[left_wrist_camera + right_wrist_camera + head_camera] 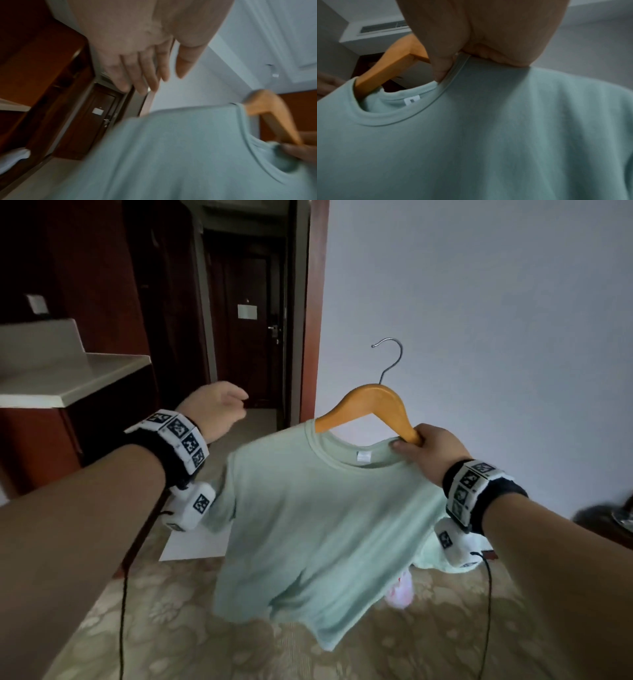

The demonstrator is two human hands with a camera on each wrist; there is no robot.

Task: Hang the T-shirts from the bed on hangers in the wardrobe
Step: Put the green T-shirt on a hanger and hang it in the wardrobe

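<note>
A pale green T-shirt (315, 508) hangs in the air in front of me on an orange wooden hanger (370, 400) with a metal hook (390, 357). One hanger arm is inside the collar; the other sticks out above it. My right hand (421, 446) grips that arm's end together with the collar (452, 75) of the T-shirt (488, 135). My left hand (219, 409) hovers to the left of the shirt, holding nothing, fingers relaxed (147, 75). The shirt (171, 155) and hanger (267, 108) show blurred in the left wrist view.
A dark wood cabinet with a pale countertop (68, 374) stands at the left. Straight ahead a dark corridor leads to a door (253, 344). A white wall (479, 320) fills the right. Patterned carpet (205, 628) lies below, with pink and green cloth (400, 587) behind the shirt.
</note>
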